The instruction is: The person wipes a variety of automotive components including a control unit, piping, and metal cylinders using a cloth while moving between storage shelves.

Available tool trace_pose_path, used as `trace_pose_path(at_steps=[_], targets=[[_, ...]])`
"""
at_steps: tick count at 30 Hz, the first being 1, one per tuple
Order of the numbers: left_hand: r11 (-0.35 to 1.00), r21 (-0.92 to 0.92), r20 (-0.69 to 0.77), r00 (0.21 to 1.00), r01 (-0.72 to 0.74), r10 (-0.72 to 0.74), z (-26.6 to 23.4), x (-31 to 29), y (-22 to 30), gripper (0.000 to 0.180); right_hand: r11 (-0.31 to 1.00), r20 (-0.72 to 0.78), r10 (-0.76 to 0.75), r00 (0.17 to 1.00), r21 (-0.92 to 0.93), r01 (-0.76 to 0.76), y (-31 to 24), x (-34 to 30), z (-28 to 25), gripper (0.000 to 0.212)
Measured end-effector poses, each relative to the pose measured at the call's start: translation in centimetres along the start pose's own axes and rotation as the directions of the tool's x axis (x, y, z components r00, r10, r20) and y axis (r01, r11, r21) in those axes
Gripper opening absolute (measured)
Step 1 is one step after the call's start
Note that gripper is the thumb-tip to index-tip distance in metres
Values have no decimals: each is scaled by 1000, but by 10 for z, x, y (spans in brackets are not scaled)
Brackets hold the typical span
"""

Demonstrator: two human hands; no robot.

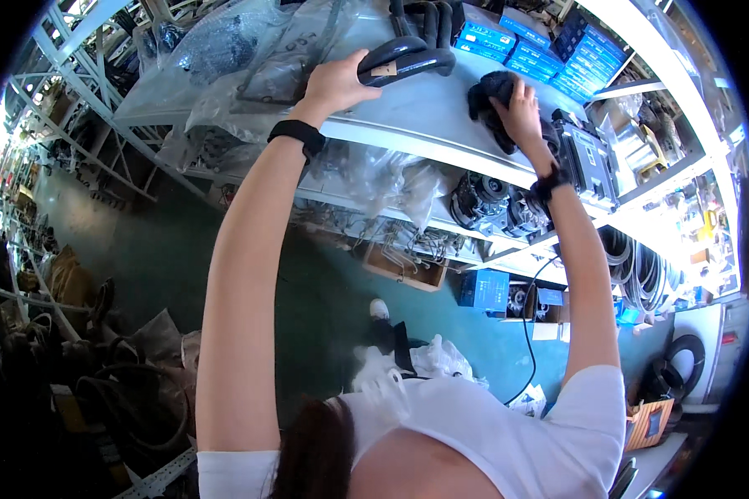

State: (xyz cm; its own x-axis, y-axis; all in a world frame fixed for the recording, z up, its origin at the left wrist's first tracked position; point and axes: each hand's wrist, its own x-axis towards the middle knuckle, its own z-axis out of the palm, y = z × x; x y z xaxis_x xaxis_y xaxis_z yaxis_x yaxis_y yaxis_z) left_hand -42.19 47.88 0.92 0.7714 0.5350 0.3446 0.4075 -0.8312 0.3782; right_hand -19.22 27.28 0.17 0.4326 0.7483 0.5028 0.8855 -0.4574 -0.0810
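My left hand (334,87) reaches onto the shelf at the upper middle. Its thumb and fingers lie around the bent end of a thick black rubber hose (412,62), which carries a small tan label. More black hoses (429,21) lie just beyond it. To the right, my right hand (522,115) is closed on a dark, fuzzy cloth (496,86) above the shelf top. Below the cloth sits a black curved part (499,137), partly hidden by that hand. Both wrists wear black bands.
The pale metal shelf (441,108) bears clear plastic bags (225,50) at left and blue boxes (528,50) at back right. A black case (587,158) stands right of my right hand. Lower down are round metal parts (481,200), a wooden tray (404,270) and a hanging cable (531,341).
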Motion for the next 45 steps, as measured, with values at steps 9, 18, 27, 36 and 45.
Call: trace_pose_path(at_steps=[9,18,27,36,45], targets=[[999,7,-67,997,-34,34,4,1,0,77,986,252,152,956,-102,-130,-4,32,37,44],[1000,23,-87,996,2,0,5,2,-4,73,929,45,-287,957,259,266,-154,-13,57,46],[996,36,21,997,77,-78,-7,-8,8,76,702,141,-678,721,414,579,-254,-96,99,33],[991,48,32,992,122,-123,-13,-17,7,76,666,-34,-435,900,661,346,-144,-117,45,56],[985,82,54,986,153,-158,-15,-22,9,77,953,-95,35,995,304,-5,-32,-72,3,50]])
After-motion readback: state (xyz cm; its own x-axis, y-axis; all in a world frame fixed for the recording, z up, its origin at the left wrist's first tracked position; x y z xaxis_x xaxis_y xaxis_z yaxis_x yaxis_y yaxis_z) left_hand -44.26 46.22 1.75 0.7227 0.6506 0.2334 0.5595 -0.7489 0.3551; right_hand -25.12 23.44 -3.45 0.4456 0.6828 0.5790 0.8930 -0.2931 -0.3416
